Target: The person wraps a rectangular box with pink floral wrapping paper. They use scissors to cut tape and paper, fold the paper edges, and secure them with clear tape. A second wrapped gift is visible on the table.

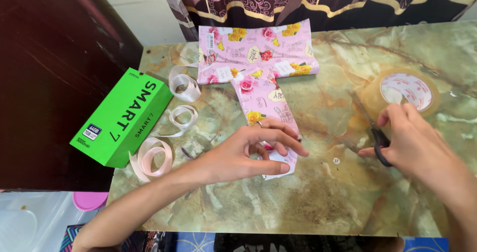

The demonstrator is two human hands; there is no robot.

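Note:
A strip of pink floral wrapping paper (258,98) lies on the marbled table (318,197), running toward me from a wider folded sheet of the same paper (256,50). My left hand (248,152) pinches the strip's near end between thumb and fingers. My right hand (417,142) grips black-handled scissors (370,125), their blades pointing up and left over the table. A roll of clear tape (405,90) lies just beyond the right hand.
A bright green box (124,118) lies at the table's left edge. Coils of pale ribbon (184,85) (151,157) sit beside it. A person in patterned clothing (318,1) stands at the far side. A pink lid (90,201) lies below the table's left corner.

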